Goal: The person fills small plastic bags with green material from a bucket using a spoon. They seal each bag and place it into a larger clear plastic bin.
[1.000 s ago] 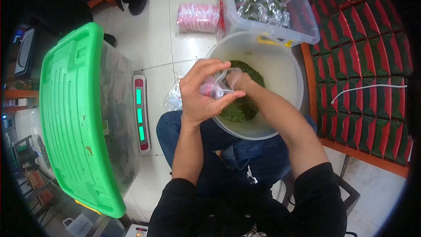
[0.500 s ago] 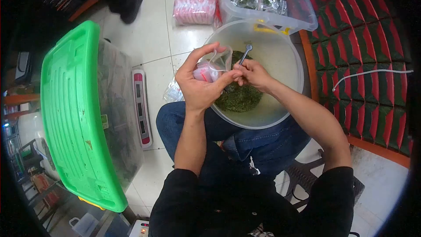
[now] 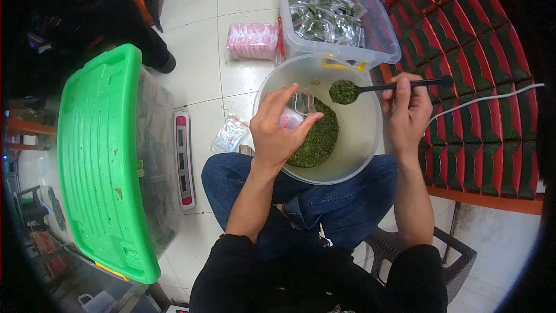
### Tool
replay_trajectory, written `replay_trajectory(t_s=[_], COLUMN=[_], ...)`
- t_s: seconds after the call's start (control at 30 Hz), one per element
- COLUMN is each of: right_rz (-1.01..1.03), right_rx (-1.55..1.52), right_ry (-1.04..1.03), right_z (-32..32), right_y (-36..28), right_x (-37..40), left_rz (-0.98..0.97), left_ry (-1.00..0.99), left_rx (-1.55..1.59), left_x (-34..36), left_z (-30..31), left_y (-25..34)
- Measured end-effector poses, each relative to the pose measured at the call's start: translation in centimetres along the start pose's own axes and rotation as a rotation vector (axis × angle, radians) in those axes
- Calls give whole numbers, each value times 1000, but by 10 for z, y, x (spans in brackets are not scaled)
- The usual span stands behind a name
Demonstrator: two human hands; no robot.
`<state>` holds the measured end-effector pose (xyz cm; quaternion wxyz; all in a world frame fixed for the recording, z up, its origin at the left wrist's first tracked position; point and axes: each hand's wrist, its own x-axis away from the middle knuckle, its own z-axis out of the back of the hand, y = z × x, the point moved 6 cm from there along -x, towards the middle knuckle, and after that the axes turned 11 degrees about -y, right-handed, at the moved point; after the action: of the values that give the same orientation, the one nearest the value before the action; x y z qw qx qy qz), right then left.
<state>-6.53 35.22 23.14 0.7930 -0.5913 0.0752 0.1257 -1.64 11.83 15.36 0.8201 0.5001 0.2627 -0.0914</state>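
Note:
My left hand [image 3: 278,130] is closed on a small transparent zip bag [image 3: 302,103], its mouth spread apart between thumb and fingers. Pink shows through lower down, inside the grip. In my right hand [image 3: 408,110] is a black spoon [image 3: 382,87], held by the handle, its bowl heaped with chopped dried green herb. The bowl is level with the bag, to its right and apart from it. Both are above a large whitish round tub [image 3: 366,139] between my legs. More green herb [image 3: 318,145] lies in the tub, partly hidden by my left hand.
Behind the tub stands a plastic bin [image 3: 382,52] of filled bags, beside a pink packet [image 3: 252,42]. On the left are a green-lidded box [image 3: 104,156] and a scale [image 3: 184,162]. Red and green packs [image 3: 492,104] with a white cable fill the right. Someone's leg is at upper left.
My right hand has moved right, away from the bag, and the spoon's loaded bowl now shows. My left hand keeps the bag. The view has shifted; the other person's foot appears lower.

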Motion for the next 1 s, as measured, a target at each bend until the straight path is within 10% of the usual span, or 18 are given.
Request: replay_trajectory(t_s=[0.07,0.13,0.3,0.37,0.67,0.83,1.0], right_rz=[1,463,634,351,394,165,-10], right_rx=[142,639,698,711,808,95,-206], right_ry=[42,-66,-171,-68,-372,-312,-307], right_z=[-15,-45,-73,-64,-79,-68,-69], right_y=[-28,-66,-81,-70,-6,14,30], right_x=[9,20,28,20,20,28,31], left_rz=[-7,40,51,54,39,494,516], left_ry=[-18,-34,1,19,-42,-236,-258], left_rx=[-25,-39,-84,-106,130,832,959], left_x=[3,4,7,7,5,15,19], left_z=[-6,-10,-11,-9,4,-13,-28], left_y=[6,6,4,4,-1,-20,-24])
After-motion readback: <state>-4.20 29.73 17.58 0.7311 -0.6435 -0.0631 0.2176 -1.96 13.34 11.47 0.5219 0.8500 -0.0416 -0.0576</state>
